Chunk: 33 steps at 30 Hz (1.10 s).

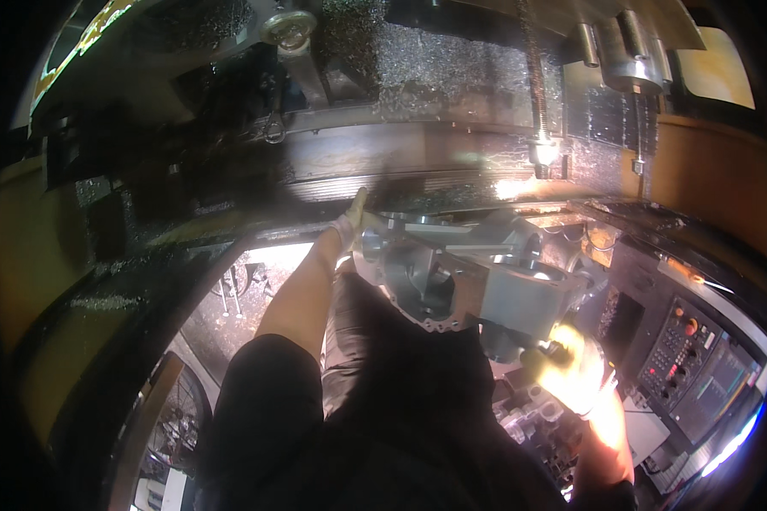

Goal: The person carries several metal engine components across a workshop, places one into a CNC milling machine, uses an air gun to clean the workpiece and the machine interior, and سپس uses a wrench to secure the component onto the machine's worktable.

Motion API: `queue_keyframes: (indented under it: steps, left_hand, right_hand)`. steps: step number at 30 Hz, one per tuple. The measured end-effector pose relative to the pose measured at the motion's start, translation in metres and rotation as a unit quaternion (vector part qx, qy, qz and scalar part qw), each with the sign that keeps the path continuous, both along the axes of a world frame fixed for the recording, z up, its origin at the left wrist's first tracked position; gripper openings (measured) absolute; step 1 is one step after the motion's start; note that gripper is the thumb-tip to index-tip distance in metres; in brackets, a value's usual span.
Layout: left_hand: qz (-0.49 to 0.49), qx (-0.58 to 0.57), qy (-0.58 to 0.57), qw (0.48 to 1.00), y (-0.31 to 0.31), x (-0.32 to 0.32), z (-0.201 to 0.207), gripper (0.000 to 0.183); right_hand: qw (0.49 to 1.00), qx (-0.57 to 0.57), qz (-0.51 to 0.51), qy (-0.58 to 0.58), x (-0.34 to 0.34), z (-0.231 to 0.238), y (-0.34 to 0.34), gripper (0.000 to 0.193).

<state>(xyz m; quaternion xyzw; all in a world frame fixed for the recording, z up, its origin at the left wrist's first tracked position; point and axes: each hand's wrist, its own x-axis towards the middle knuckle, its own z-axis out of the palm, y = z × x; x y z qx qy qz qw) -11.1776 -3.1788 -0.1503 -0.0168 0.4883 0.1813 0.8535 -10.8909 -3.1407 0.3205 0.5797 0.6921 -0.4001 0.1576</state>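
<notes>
A grey metal housing (528, 300), with a wide round opening and a flange edged with bolt holes, is in front of my body at the machine's front edge. My left hand (349, 228), in a pale glove, grips the left side of its flange; the thumb points up and the other fingers are mostly hidden. At the housing's lower right, my gloved right hand (573, 370) is closed and washed out by bright light. A small dark part shows at its fingers, but I cannot tell what it holds.
Beyond the housing is a machine interior strewn with metal chips. A threaded rod (537, 81) and a metal cylinder (637, 68) hang at upper right. A control panel (677, 353) with buttons and a screen is at right. Several metal parts (541, 426) lie below my right hand.
</notes>
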Motion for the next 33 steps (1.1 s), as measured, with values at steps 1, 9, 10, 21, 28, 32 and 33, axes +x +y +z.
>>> queue_keyframes:
  steps: [1, 9, 10, 21, 28, 32, 33]
  left_hand:
    - [0.016, -0.004, 0.006, 1.000, -0.004, 0.003, 0.011, 0.093]
    - [0.206, 0.010, 0.101, 0.973, -0.015, 0.068, 0.087, 0.068]
    - [0.209, 0.087, 0.140, 0.964, -0.020, 0.076, 0.127, 0.068]
    - [0.235, 0.178, 0.331, 0.896, -0.036, 0.090, 0.324, 0.071]
    - [0.030, 0.246, 0.526, 0.814, -0.012, 0.072, 0.390, 0.059]
    - [-0.007, 0.238, 0.591, 0.771, 0.037, 0.068, 0.415, 0.064]
    - [-0.016, 0.240, 0.600, 0.763, 0.049, 0.069, 0.417, 0.066]
  right_hand:
    - [0.999, 0.021, 0.040, 0.004, 0.006, -0.003, 0.007, 0.018]
    - [0.983, 0.009, -0.178, 0.043, 0.140, -0.065, 0.045, 0.039]
    - [0.986, 0.032, -0.162, 0.002, 0.166, -0.064, 0.057, 0.046]
    - [0.966, 0.145, -0.176, 0.123, 0.262, -0.098, 0.135, 0.047]
    - [0.968, 0.211, -0.014, 0.134, 0.327, -0.185, 0.164, 0.039]
    - [0.871, 0.434, 0.195, 0.123, 0.293, -0.127, 0.197, 0.048]
    - [0.862, 0.446, 0.220, 0.100, 0.290, -0.124, 0.203, 0.056]
